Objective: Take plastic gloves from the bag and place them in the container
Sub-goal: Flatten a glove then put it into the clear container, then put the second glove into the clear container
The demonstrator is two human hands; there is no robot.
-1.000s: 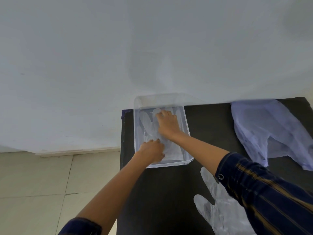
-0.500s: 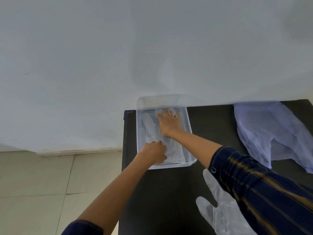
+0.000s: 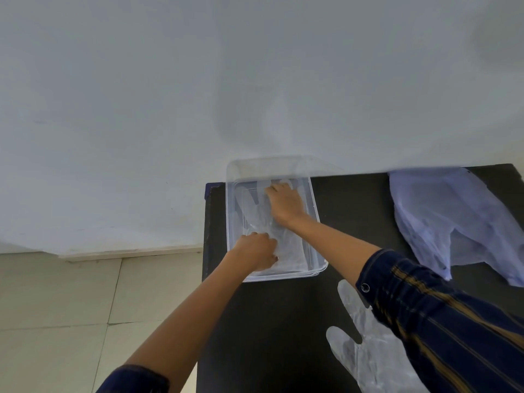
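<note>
Clear container (image 3: 317, 222) at far left corner of black desk (image 3: 272, 321), against white wall (image 3: 170, 95). Left hand (image 3: 255, 252) curled, pressing near end of plastic glove (image 3: 256, 211) lying flat inside container. Right hand (image 3: 286, 204) flat, palm down, on glove's far end. Second glove (image 3: 365, 353) on desk near striped sleeve (image 3: 439, 316). Pale bag (image 3: 453, 219) crumpled at right, well apart from container. Tiled floor (image 3: 71, 307) at left.

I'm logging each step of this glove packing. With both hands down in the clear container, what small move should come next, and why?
Probably lift the right hand out and reach for the loose plastic glove on the black table. A glove already lies flat in the clear container under both hands, the left hand pressing its near end, while that other glove is not yet packed.
</note>
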